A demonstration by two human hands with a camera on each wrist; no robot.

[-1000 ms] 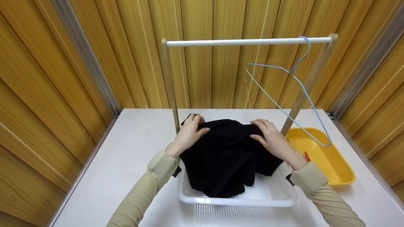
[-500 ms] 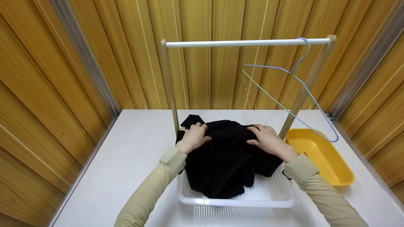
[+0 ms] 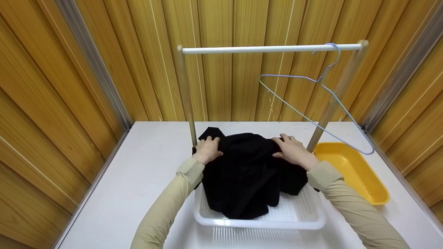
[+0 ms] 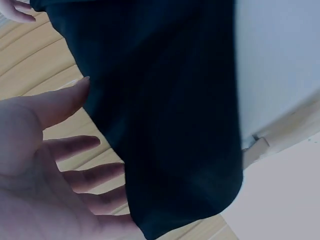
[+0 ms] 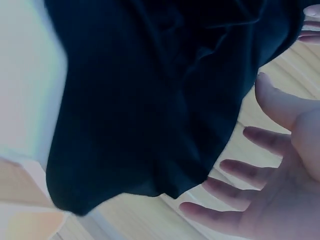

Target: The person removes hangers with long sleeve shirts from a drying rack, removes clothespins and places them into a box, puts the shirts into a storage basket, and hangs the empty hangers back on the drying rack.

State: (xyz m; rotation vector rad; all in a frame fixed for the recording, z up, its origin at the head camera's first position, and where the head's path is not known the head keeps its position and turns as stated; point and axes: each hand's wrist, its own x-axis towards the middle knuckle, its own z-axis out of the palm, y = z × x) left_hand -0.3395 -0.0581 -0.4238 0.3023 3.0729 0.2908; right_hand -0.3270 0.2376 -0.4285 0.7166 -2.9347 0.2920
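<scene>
A black cloth garment (image 3: 242,173), its kind unclear in the folds, lies bunched in a white plastic basket (image 3: 259,223). At the garment's upper left my left hand (image 3: 207,151) rests with spread fingers; a loose flap of cloth sticks out beyond them. Opposite it, my right hand (image 3: 292,151) lies at the upper right edge. In the left wrist view the fingers (image 4: 95,177) are extended along the cloth edge, without closing round it. The right wrist view likewise has straight, parted fingers (image 5: 240,172) beside the black cloth (image 5: 135,115).
Behind the basket stands a rack with a white rod (image 3: 249,50) and wooden posts. From the rod's right part hangs a purple-blue wire hanger (image 3: 325,73). A yellow tray (image 3: 360,173) sits right of the basket on the white table (image 3: 148,155). Wood-patterned walls enclose the table.
My left hand has shifted slightly down, uncovering the flap at the garment's upper left. The right hand has moved only a little. The hanger has swung round, its ends spreading wider in view.
</scene>
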